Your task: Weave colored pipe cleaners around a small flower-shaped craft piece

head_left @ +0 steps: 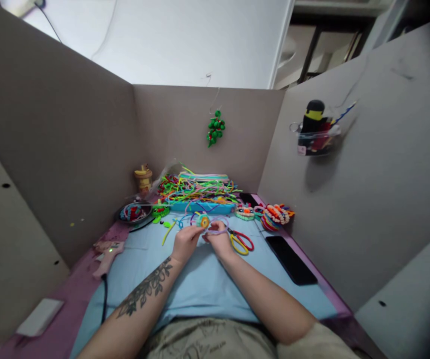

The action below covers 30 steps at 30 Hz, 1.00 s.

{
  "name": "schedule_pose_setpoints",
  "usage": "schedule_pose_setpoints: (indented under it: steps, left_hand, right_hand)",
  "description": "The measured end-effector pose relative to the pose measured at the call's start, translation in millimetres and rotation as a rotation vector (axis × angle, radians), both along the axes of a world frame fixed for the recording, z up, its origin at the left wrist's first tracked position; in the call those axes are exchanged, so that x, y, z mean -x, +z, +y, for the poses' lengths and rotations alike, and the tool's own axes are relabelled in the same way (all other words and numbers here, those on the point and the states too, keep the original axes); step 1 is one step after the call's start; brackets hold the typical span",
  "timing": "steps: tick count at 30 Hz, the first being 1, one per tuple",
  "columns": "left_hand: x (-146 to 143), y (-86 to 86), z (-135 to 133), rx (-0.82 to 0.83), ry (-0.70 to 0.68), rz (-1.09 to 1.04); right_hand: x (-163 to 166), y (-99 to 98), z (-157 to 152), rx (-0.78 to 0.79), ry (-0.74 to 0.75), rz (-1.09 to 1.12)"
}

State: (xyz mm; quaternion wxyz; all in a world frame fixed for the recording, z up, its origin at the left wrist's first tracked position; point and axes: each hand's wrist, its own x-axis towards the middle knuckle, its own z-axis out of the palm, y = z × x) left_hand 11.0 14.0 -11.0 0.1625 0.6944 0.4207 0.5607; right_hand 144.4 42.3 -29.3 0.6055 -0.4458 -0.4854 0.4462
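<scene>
My left hand (186, 243) is closed on a small round coil of pipe cleaner (203, 221) with an orange middle and a teal outer ring. In my right hand (218, 239), fingers pinched, is a lilac pipe cleaner (220, 219) that curves up in a loop. Both hands are close together above the blue cloth (140, 279). Right beside my right hand lie scissors (242, 243) with one red and one yellow handle. A loose yellow-green pipe cleaner (168, 233) rests left of the coil. My fingertips are partly hidden.
A blue tray (177, 207) heaped with colourful pipe cleaners (200, 187) stands at the back. A pink glue gun (108, 258) with a cord lies left, a black phone (291, 259) right. Fuzzy finished figures (275, 215) sit back right. Grey partitions (173, 119) enclose the desk.
</scene>
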Motion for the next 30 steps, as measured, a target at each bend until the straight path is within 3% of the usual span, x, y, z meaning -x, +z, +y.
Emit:
schedule_pose_setpoints:
  steps: [5, 10, 17, 26, 30]
  left_hand:
    - [0, 1.0, -1, 0.031, 0.016, -0.027]
    - [1, 2.7, 2, 0.004, 0.092, -0.073]
    - [5, 6.0, 12, 0.268, 0.16, -0.387]
    - [10, 2.2, 19, 0.47, 0.055, -0.543]
    - [12, 2.0, 20, 0.496, 0.063, -0.571]
  right_hand:
    - [-3, 5.8, -1, 0.173, 0.187, 0.247]
    - [2, 9.0, -6, 0.246, 0.335, 0.279]
    - [-3, 4.4, 4, 0.178, 0.056, 0.259]
    - [-16, 1.2, 18, 0.024, 0.039, 0.095]
    - [-22, 0.7, 23, 0.022, 0.034, 0.172]
